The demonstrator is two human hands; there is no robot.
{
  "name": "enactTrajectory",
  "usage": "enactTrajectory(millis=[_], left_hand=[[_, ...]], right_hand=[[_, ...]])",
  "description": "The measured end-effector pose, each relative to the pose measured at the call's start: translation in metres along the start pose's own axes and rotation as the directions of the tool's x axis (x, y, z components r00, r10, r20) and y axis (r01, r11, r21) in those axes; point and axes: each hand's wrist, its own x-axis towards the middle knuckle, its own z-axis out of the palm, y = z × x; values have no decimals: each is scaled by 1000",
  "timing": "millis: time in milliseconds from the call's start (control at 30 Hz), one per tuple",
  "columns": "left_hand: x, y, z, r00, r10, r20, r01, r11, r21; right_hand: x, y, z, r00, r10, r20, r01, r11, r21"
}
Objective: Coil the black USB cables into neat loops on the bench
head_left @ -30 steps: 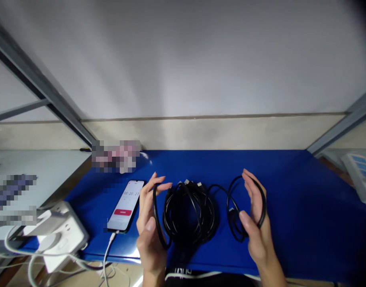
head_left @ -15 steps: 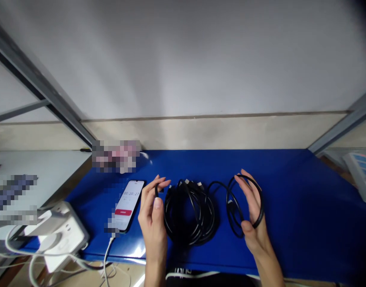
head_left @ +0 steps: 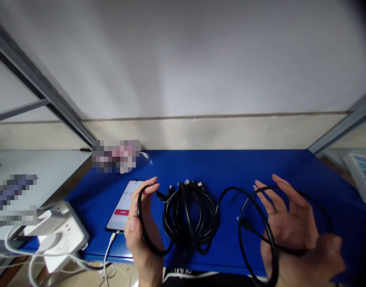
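A coiled bundle of black cable [head_left: 190, 217] with several light-tipped plugs lies on the blue tabletop between my hands. My left hand [head_left: 145, 227], fingers bent, has a loop of the cable between thumb and fingers, just left of the coil. A dark plug hangs near its fingertips. On the right, my right hand [head_left: 293, 223] is blurred, palm up, with its fingers spread. A loose cable loop [head_left: 241, 235] with a dark plug [head_left: 247, 224] lies against that hand, and part of the cable passes behind the fingers.
A phone [head_left: 118, 213] with a white charging cable [head_left: 111, 241] lies beside my left hand. Farther left stands a white power strip [head_left: 66, 227] with cords. A pixelated pinkish object [head_left: 118, 155] sits at the back. Grey metal posts [head_left: 45, 85] frame the blue table [head_left: 230, 163].
My right hand has moved right and nearer, its fingers opening and the cable loop widening. My left hand has shifted slightly left and down, now with a larger cable loop, partly covering the phone.
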Motion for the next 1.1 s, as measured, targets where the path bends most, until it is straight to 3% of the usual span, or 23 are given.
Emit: enactTrajectory(millis=[133, 267, 367, 433, 533, 600, 767, 900, 1100], left_hand=[[-7, 7, 3, 995, -86, 41, 88, 995, -50], [-15, 15, 8, 979, -170, 110, 178, 982, -68], [-15, 17, 11, 979, -178, 104, 181, 983, -26], [-15, 15, 12, 986, -146, 80, 148, 989, -18], [-17, 12, 17, 985, -143, 94, 147, 988, -38], [-22, 11, 23, 973, -182, 142, 189, 981, -37], [-33, 11, 37, 969, -166, 182, 153, 985, 84], [-29, 5, 33, 983, -129, 133, 104, 977, 184], [-18, -4, 22, 985, -173, 19, 168, 971, 173]], right_hand=[[-5, -22, 8, 977, 186, 100, -196, 976, 91], [-13, -30, 10, 913, 318, 254, -363, 918, 159], [-17, -30, 10, 898, 368, 243, -413, 895, 169], [-18, -27, 11, 914, 365, 178, -389, 913, 127], [-16, -18, 12, 975, 186, 122, -192, 981, 37], [-15, -9, 12, 990, 79, 118, -82, 996, 19], [-15, 25, 0, 948, -24, 318, 79, 984, -162], [-17, 50, -11, 924, 51, 380, 21, 982, -185], [-16, 68, -16, 926, 148, 347, -116, 987, -111]])
